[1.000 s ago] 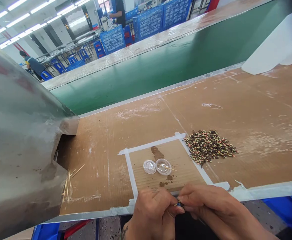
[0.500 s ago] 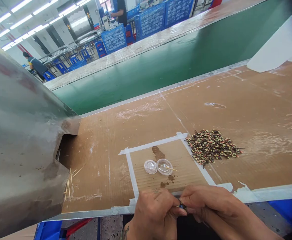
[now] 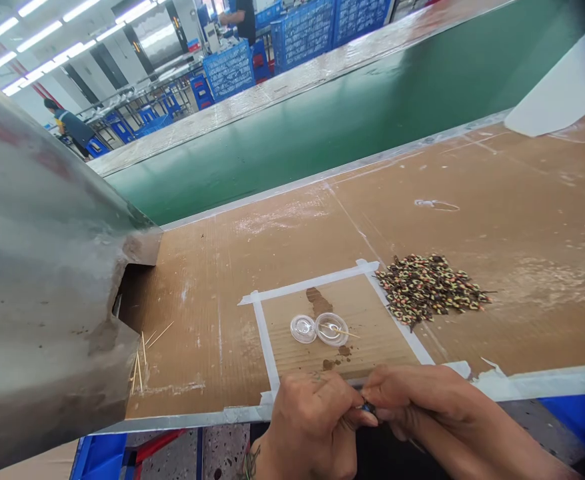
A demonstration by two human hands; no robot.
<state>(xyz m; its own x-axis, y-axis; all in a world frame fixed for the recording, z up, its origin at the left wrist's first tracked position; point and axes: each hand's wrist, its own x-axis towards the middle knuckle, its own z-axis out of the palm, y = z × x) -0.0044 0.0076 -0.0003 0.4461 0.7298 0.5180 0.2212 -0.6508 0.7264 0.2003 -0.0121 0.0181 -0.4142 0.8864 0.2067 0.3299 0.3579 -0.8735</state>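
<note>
Both hands at the near edge of the desk [image 3: 272,240], fingertips meeting over one small dark part [image 3: 369,407]. Left hand [image 3: 312,420] pinches it from the left with thumb and forefinger; right hand [image 3: 422,400] pinches it from the right, so both grips are narrow and closed on the same piece. Part is mostly hidden by the fingers; only a dark bluish bit shows, can't tell its shape. It sits just past the desk's metal edge strip, off the surface, held in the air between the hands. Just beyond the hands: a square of white tape [image 3: 317,283] marked out on the cardboard top, with brown stains inside. In the square, two small clear round caps [image 3: 317,329] side by side, touching; a thin stick [image 3: 342,331] lies across the right one. Right of the tape square, just beside its corner, a heap of small multicoloured parts [image 3: 432,288], dark, yellow and reddish. Left side: a few loose wooden sticks [image 3: 142,353] at the foot of a large grey metal housing [image 3: 42,267]. Behind the desk, a green conveyor belt [image 3: 322,127]. Far back, blue crates [image 3: 292,40] and other people at work.
</note>
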